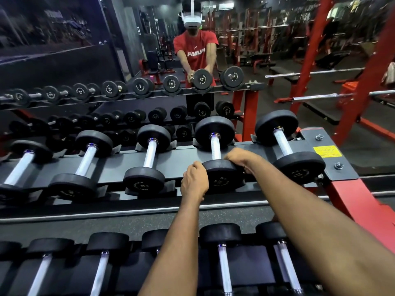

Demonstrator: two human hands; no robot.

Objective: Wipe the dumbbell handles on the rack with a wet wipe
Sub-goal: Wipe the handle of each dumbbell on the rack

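A: Black rubber dumbbell (222, 180), second one along from the yellow sticker (324, 151), sitting on the rack (181, 157) top shelf. Both hands are on its near head.
B: Left hand (194, 182)?
A: It grips the side of the head away from the sticker. Fingers pressed together, curled over the rim. Thumb hidden.
B: Right hand (240, 160)?
A: Over the top of the head on the sticker side, fingers curled down round the edge. Tips out of sight, can't tell the spread.
B: Handle?
A: Chrome handle (215, 147) shows just beyond the right knuckles.
B: Rest?
A: Neighbour dumbbell (299, 169) sits between the gripped one and the sticker. Mirror (149, 50) behind the sticker's shelf shows a red-shirted person (195, 50).
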